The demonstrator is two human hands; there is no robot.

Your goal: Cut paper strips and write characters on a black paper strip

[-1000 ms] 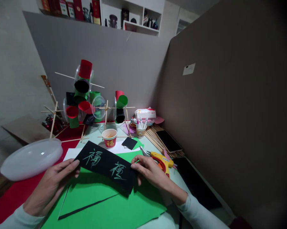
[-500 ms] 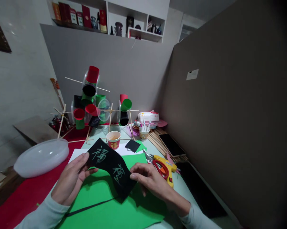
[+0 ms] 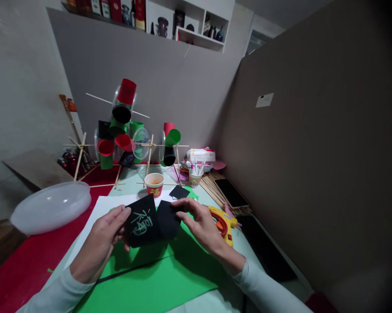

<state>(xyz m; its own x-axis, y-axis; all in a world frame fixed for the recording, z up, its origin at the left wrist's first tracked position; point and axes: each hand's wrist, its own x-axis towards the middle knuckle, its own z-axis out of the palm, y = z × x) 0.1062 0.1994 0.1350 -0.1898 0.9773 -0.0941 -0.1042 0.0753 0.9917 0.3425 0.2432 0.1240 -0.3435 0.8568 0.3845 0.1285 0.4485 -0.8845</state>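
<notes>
Head view, left hand [image 3: 102,237], right hand [image 3: 200,221] pinching black paper [image 3: 150,221]

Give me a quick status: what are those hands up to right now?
Left hand and right hand both grip black paper strip with pale writing, bent into a loop. Green paper sheet beneath. Yellow glue gun beside right hand.

Matt black paper strip [image 3: 150,222]

Your left hand [image 3: 103,239] and right hand [image 3: 199,219] pinch black paper [image 3: 148,221] bent into curl above green sheet [image 3: 157,282]; glue gun [image 3: 224,221] beside right hand.
</notes>
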